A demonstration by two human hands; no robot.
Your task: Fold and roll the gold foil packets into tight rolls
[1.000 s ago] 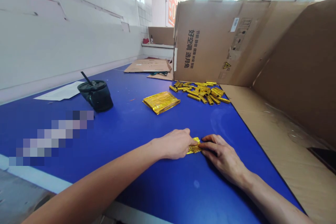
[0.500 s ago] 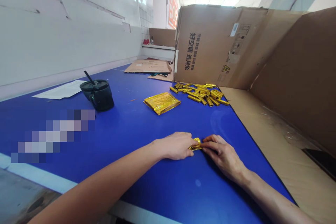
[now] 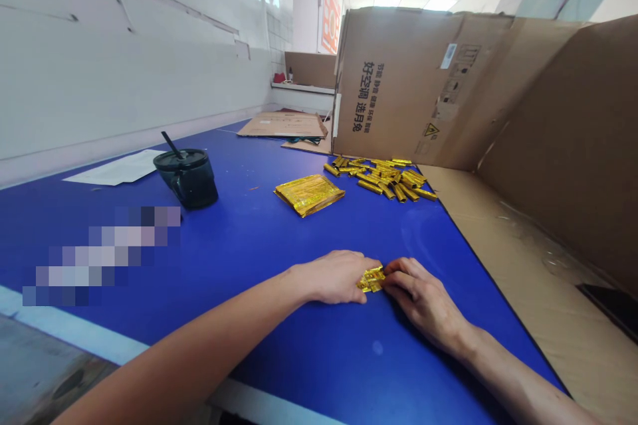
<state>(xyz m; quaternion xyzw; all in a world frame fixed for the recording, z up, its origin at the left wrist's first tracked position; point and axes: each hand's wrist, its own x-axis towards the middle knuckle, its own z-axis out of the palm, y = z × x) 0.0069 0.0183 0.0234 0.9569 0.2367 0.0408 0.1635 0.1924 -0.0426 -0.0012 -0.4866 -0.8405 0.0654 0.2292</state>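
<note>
Gold foil [image 3: 371, 280], shiny and creased, lies on the smooth blue table [image 3: 423, 236] between both hands. The left hand [image 3: 341, 277] holds its left side between thumb and forefinger; the right hand [image 3: 423, 295] pinches its right edge with bunched fingertips. Farther off are a flat foil stack [image 3: 309, 194] (crinkled, roughly rectangular) and a heap of slim foil tubes [image 3: 393, 180] near a brown cardboard box [image 3: 399, 86].

Left grip [image 3: 339, 277], right grip [image 3: 423, 297] holding gold foil [image 3: 371, 280] above blue table [image 3: 239, 246]

1 dark cup [image 3: 196, 182] near paper [image 3: 112, 170]
</note>
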